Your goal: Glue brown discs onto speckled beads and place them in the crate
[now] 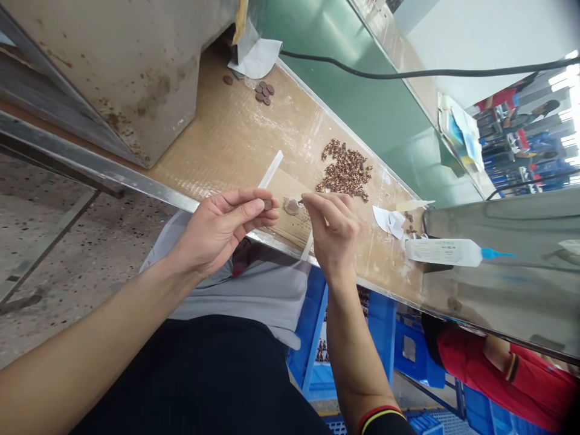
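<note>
My left hand (226, 226) pinches a small brown disc (267, 205) between thumb and fingers, above the front edge of the bench. Close to its right, my right hand (334, 226) has its fingers pressed together. A tiny dark tip shows at those fingertips, too small to name. Between the hands, a round greyish piece (292, 206) rests on a brown board with fine specks around it. Beyond my right hand spreads a heap of small copper-coloured parts (345, 170). Several more brown discs (264, 93) lie farther back on the bench.
A white bottle with a blue nozzle (444, 252) lies at the right, near paper scraps (388, 221). A stained metal housing (113, 72) stands on the left. Blue crates (312, 338) are under the bench. A person in a red sleeve (539, 380) is at lower right.
</note>
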### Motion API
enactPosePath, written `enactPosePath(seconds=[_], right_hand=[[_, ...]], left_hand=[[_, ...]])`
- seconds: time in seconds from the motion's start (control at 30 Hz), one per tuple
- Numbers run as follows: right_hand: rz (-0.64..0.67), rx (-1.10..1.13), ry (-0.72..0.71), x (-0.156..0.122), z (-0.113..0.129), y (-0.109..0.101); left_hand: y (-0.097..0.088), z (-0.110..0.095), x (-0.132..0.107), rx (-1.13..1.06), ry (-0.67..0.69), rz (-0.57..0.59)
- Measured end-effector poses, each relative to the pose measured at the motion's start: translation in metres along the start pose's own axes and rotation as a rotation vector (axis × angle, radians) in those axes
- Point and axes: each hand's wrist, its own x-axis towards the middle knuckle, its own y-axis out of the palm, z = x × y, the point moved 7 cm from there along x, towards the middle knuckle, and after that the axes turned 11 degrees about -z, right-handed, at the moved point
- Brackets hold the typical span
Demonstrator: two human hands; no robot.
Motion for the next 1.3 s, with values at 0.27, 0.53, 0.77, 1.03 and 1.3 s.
enactPosePath(seconds=[0.27, 0.53, 0.77, 1.03, 1.3], right_hand=[[-0.029, 0.017, -0.006, -0.001, 0.0, -0.001], [-0.044, 0.03, 0.021, -0.002, -0.001, 0.0], [-0.108, 0.051, 0.055, -0.002, -0.001, -0.007], [-0.188, 0.016, 0.057, -0.003, -0.001, -0.011], [-0.306, 0.081, 0.074, -0.001, 0.002, -0.025]], left_hand=[[0.0, -0.001, 0.0, 0.006, 0.011, 0.03], [0.0, 0.0, 0.0, 0.022, 0.015, 0.024], [0.0, 0.0, -0.003, 0.029, -0.013, -0.001], [0.001, 0.0, 0.0, 0.035, -0.064, 0.032], [0.007, 0.004, -0.001, -0.005, -0.116, 0.053]])
